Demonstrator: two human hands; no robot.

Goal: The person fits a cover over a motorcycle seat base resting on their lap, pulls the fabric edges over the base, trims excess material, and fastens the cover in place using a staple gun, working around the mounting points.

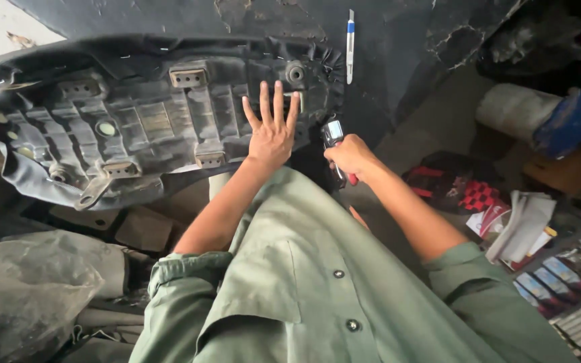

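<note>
An upturned black motorcycle seat (136,114) lies across a dark work surface, its ribbed plastic underside facing up and the black cover wrapped over its edge. My left hand (272,128) presses flat on the seat's right end, fingers spread apart. My right hand (350,156) is closed around a metal staple gun with a red handle (335,138), held against the seat's right edge just beside my left hand.
A blue-and-white utility knife (350,42) lies on the dark surface beyond the seat. Red, black and checkered material (462,188), papers and small packets (559,282) sit at the right. A crumpled grey plastic bag (28,289) fills the lower left.
</note>
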